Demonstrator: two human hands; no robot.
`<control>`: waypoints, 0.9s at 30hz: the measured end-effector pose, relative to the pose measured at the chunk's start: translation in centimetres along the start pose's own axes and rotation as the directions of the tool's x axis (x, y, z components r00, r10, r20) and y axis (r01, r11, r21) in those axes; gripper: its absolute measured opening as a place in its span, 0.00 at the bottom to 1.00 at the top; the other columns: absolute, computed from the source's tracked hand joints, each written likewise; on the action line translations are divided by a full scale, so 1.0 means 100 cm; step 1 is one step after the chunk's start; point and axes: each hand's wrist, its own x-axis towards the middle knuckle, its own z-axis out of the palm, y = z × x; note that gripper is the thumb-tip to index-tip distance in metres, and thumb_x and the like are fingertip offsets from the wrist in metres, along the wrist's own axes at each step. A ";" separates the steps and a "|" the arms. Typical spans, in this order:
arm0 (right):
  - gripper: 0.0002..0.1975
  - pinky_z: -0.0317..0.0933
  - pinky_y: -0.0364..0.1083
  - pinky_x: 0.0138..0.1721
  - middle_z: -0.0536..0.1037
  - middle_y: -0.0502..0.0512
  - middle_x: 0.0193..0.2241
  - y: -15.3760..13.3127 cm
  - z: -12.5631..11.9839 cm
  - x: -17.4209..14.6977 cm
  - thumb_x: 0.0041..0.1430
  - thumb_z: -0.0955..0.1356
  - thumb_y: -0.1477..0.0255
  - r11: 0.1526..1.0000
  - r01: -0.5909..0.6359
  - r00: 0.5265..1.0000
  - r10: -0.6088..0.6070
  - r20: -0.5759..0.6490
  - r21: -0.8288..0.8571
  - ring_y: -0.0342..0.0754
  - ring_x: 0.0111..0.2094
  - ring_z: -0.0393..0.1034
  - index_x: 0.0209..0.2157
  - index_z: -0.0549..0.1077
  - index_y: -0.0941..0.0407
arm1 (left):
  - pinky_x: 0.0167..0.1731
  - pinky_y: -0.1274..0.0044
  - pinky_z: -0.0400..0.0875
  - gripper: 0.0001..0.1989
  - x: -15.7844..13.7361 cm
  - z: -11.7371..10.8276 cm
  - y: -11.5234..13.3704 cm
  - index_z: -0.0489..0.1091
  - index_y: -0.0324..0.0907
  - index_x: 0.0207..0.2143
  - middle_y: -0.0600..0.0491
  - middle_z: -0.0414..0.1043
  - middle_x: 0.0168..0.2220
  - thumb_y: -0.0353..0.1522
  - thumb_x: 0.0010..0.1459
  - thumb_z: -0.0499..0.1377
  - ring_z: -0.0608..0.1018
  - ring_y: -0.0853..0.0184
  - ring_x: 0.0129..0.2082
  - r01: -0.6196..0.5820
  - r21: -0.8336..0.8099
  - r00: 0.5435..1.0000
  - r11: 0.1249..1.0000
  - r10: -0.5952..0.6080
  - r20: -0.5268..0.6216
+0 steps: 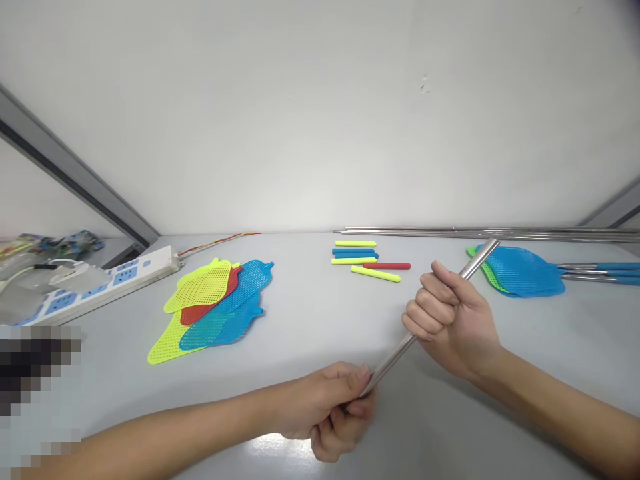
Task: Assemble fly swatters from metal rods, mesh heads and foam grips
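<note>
A metal rod (393,358) slants from low centre up to the right above the table. My right hand (447,317) is wrapped round its upper part, leaving the wider top end sticking out past the thumb. Lower down, my left hand (343,407) pinches the rod near its bottom end, which the fingers hide. Behind the hands lie several coloured handle sleeves: yellow ones (376,274), blue ones (355,254) and a red one (387,266). To the right of my right hand is a blue fly swatter (525,270) with metal shafts and blue handles, lying over a green swatter head (493,279).
Loose fly swatter heads in yellow (203,290), red (193,313) and blue (223,323) overlap on the left of the grey table (295,300). A white power strip (120,283) with plugs lies beyond them. Long thin metal rods (480,233) run along the back wall.
</note>
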 end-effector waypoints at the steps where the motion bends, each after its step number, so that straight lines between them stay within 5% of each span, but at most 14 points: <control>1: 0.22 0.37 0.41 0.13 0.38 0.42 0.09 0.000 0.000 0.000 0.56 0.58 0.66 1.000 -0.002 1.000 0.002 -0.001 0.004 0.38 0.12 0.33 0.14 0.42 0.56 | 0.08 0.85 0.37 0.19 0.000 0.000 0.000 0.52 0.42 0.22 0.62 0.39 0.14 0.46 0.56 0.40 0.42 0.78 0.12 0.001 -0.002 1.000 1.000 -0.001 -0.002; 27: 0.21 0.36 0.41 0.14 0.40 0.42 0.09 0.007 -0.004 -0.002 0.56 0.57 0.68 0.994 -0.041 0.999 0.040 0.014 0.098 0.38 0.12 0.34 0.13 0.43 0.56 | 0.08 0.86 0.38 0.19 0.000 -0.001 0.002 0.52 0.42 0.22 0.63 0.40 0.13 0.45 0.56 0.37 0.42 0.78 0.11 0.046 0.030 0.999 0.998 -0.047 0.015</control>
